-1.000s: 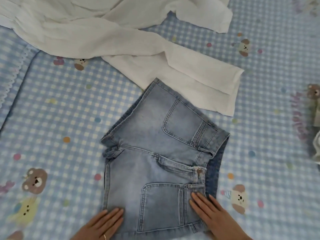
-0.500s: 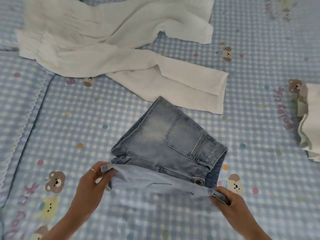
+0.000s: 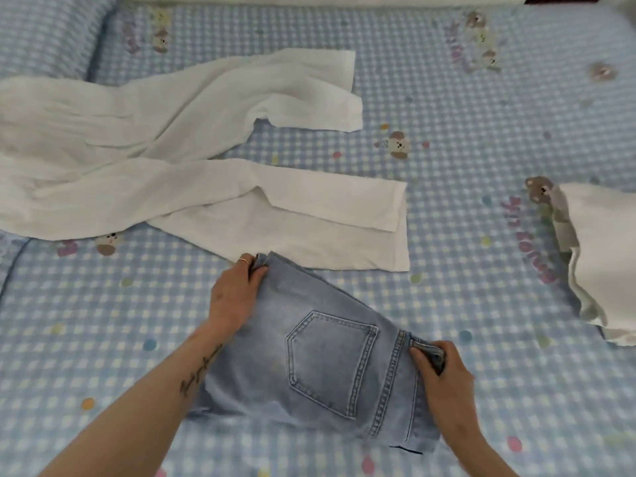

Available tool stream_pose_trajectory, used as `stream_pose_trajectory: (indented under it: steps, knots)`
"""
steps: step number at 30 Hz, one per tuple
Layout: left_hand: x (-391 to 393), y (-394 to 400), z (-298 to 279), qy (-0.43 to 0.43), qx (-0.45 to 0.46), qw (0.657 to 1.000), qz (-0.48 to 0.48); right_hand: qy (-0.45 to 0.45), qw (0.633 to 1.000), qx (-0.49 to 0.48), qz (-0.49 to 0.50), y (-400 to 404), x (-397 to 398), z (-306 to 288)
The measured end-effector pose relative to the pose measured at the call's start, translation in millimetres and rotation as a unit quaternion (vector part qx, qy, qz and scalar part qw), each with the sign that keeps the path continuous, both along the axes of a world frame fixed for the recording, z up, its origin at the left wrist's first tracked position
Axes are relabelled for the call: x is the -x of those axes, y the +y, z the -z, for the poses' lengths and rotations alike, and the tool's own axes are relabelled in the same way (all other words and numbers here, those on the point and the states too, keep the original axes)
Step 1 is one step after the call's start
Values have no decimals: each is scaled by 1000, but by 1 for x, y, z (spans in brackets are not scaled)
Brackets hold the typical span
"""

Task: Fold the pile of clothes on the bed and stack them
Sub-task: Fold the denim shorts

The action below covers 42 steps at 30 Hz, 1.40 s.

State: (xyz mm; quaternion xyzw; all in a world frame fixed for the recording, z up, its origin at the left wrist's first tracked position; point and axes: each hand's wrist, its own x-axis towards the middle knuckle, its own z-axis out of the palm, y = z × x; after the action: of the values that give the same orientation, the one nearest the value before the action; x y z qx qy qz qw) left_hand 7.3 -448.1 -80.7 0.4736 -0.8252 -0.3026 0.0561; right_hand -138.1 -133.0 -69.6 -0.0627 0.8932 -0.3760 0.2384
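Observation:
Light blue denim shorts (image 3: 320, 363) lie folded in half on the bed, one back pocket facing up. My left hand (image 3: 237, 290) pinches the far left corner of the shorts at the leg hem. My right hand (image 3: 442, 373) grips the waistband edge on the right. Beyond the shorts, a long white garment (image 3: 165, 173) lies spread and crumpled across the bed. A folded white and grey stack (image 3: 599, 256) sits at the right edge.
The bed is covered by a blue checked sheet (image 3: 464, 108) with bear prints. A seam or edge of the bedding runs down the left side (image 3: 13, 266). A white strip lies along the top, beyond the sheet.
Both hands lifted the near half of the shorts and carried it away from me, folding it over the far half. The back pocket side now faces up.

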Motion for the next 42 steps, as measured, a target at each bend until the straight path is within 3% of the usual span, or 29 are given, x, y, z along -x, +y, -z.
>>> stream_pose_trajectory:
  steps: [4, 5, 8, 10, 12, 15, 19, 20, 22, 24, 26, 29, 35, 42]
  knots:
    - [32, -6, 12, -39, -1, 999, -27, 3, 999, -38, -15, -19, 10, 10]
    - [34, -2, 13, -54, 27, 998, -27, 44, 996, -67, -24, -20, 10, 11]
    - [20, 39, 18, -72, 170, 972, 147, 250, 942, -168, -148, -22, -8, 11]
    - [1, 68, 28, -98, 203, 929, 293, 272, 905, -165, -282, -27, -27, 17]
    - [-20, 74, 43, -154, 178, 914, 330, 223, 886, -200, -353, -27, -36, 33]
    - [-39, 58, 62, -195, 164, 928, 273, 166, 876, -266, -367, -29, -27, 59]
    - [-39, 57, 57, -190, 182, 923, 279, 162, 874, -242, -388, -29, -19, 57]
    - [-45, 54, 54, -177, 200, 921, 285, 168, 893, -232, -347, -24, -21, 49]
    - [-67, 40, 45, -182, 173, 948, 195, 164, 952, -213, -150, -7, -30, 32]
    - [-90, 28, 36, -213, 83, 972, 50, 38, 975, -217, -4, 2, -49, 23]
    - [-96, 29, 33, -217, -8, 976, -2, -9, 976, -215, -13, -4, -69, 19]
    - [-82, 34, 23, -125, -123, 980, -89, -17, 985, -169, 10, -14, -70, 11]
    - [-80, 60, -5, -32, -284, 932, -223, 54, 993, -104, -32, 7, -9, -17]
    - [12, 154, -52, 66, -307, 919, -239, 164, 983, -58, -61, 73, 118, -83]
